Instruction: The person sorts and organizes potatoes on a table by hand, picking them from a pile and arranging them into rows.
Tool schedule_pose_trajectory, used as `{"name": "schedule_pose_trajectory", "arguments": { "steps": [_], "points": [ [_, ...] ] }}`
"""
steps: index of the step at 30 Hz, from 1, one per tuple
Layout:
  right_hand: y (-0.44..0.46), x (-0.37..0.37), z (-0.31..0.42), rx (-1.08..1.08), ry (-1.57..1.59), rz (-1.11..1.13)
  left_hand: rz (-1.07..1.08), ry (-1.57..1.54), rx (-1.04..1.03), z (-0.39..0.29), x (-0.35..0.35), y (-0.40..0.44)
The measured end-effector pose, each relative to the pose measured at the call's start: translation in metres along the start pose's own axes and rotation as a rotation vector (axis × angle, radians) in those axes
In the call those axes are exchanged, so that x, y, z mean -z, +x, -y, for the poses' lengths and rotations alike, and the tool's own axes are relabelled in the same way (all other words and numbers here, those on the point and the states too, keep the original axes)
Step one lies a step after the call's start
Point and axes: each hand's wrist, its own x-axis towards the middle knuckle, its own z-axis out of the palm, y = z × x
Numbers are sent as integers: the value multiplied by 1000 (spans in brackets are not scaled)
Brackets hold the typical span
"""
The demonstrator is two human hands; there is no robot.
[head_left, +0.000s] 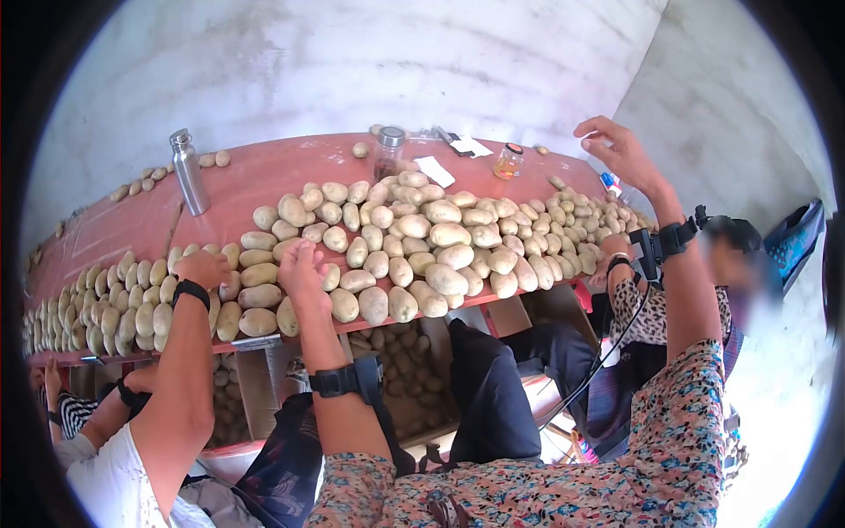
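Note:
My left hand (304, 271) is at the front edge of the table, among pale yellow potatoes (258, 275). Its fingers are curled together, and whatever may be inside them is hidden. Raised high at the right, my right hand (620, 151) is above the table's far end, with thumb and fingers apart and nothing in them. A large heap of potatoes (449, 234) spreads between my two hands. Both my wrists wear black straps with small devices; a cable hangs from the right one (650, 253).
The red table (251, 189) carries a steel bottle (188, 172), a lidded jar (388, 151) and a smaller jar (508, 162). A co-worker's hand (204, 267) touches potatoes on my left; another person (634, 299) sits at right. Below are cardboard boxes of potatoes (403, 370).

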Motion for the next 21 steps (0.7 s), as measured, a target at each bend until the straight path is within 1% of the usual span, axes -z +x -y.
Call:
{"name": "schedule_pose_trajectory", "arguments": {
  "steps": [2, 5, 8, 9, 11, 12, 13, 14, 15, 18, 20, 21],
  "points": [
    [-7, -1, -2, -103, 32, 19, 5, 15, 4, 1, 1, -1],
    [-39, -21, -13, -304, 285, 95, 63, 39, 44, 10, 0, 1],
    [-98, -50, -42, -88, 83, 99, 114, 63, 8, 13, -1, 4],
    [-125, -52, -27, -99, 9, 126, 138, 70, -16, 16, 1, 6],
    [-183, -63, -15, -81, -26, 118, 170, 54, 41, 10, 0, 5],
    [-210, -66, -6, -56, -75, 107, 195, 53, 61, 10, -1, 7],
    [-237, -70, -5, -22, -190, 137, 210, 50, 71, 10, 0, 10],
    [-262, -72, -2, 53, -233, 145, 228, 70, 74, 11, 1, 14],
    [-290, -72, -5, 38, -313, 180, 240, 82, 68, 12, 3, 19],
    [-350, -32, -2, -54, -510, 272, 266, 95, 57, 14, 5, 28],
    [-381, 13, -4, -268, -433, 71, 258, 96, 64, 15, 4, 29],
    [-389, 45, -10, -258, -488, 25, 234, 94, 58, 13, 4, 27]
  ]
}}
